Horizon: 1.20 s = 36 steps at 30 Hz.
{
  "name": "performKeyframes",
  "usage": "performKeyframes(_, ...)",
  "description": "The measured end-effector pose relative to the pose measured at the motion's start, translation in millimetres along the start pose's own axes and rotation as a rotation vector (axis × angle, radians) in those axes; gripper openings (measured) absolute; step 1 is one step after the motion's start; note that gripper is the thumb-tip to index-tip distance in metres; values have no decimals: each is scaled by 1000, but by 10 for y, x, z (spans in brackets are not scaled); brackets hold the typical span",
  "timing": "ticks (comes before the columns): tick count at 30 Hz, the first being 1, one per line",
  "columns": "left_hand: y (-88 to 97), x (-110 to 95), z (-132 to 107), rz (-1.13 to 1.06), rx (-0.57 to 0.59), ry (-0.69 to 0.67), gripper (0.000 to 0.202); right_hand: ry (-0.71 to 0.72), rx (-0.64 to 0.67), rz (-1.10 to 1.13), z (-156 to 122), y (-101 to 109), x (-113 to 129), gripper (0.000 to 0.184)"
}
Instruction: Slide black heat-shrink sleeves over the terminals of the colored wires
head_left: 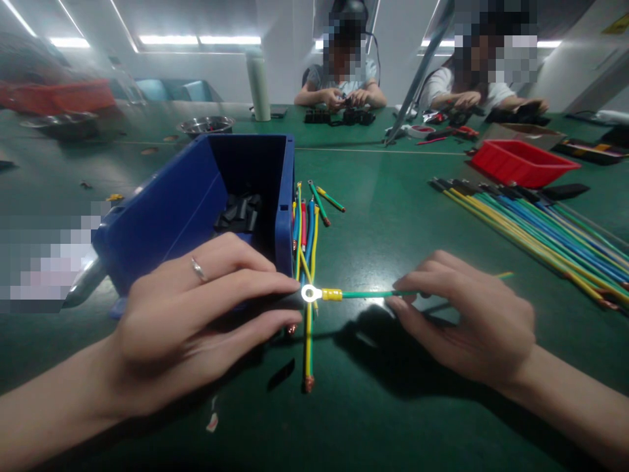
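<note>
the right hand [462, 321] pinches a thin green insulated wire [366, 294] between thumb and fingers, level above the green bench [373, 432]. the wire's silver ring terminal [304, 293], with its yellow collar [331, 295], lies right by the fingertips of the left hand [191, 321] (the one wearing a silver band [197, 268]). something dark seems to sit between those fingertips, but shadow hides it, so i cannot tell whether they grip. the deep blue plastic bin [167, 216] stands just beyond.

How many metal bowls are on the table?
2: one bowl beyond the blue bin, and a second, blurred bowl farther left. Others could be hidden behind the bin.
</note>
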State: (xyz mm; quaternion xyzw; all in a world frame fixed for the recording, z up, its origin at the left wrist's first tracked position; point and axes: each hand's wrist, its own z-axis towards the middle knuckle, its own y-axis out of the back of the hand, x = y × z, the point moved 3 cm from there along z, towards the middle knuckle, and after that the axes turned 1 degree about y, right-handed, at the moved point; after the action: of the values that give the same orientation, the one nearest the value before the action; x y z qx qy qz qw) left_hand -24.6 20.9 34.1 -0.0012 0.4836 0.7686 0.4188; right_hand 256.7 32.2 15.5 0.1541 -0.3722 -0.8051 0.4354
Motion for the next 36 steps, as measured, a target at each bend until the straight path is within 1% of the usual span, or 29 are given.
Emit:
performKeyframes(4,-8,33,-9,10,-1,59,18,-40,-35,-3,-80,-34,-10,13)
performKeyframes(9,-8,52,-5,-75,-17,47,16,-57,-48,-38,-180,-95,-24,12)
performKeyframes(12,2,36,2,-118,4,99,15,-61,-30,-36,-186,-102,-31,12)
performKeyframes(14,14,21,2,-116,10,143,16,-62,-32,-35,-177,-93,-28,13)
performKeyframes(16,18,12,-3,-110,8,158,17,-53,-36,-34,-167,-83,-17,14)
performKeyframes(23,-11,46,-30,-99,-22,101,16,-49,-45,-26,-176,-93,-7,15)
performKeyframes(28,-15,48,-27,-102,-9,120,15,-37,-32,-35,-187,-97,-14,12)
performKeyframes(32,-33,71,-29,-110,-45,41,13,-35,-14,-25,-183,-94,-13,10)
performKeyframes(36,-54,99,-38,-117,-35,-5,15,-27,-1,-30,-179,-102,1,8)
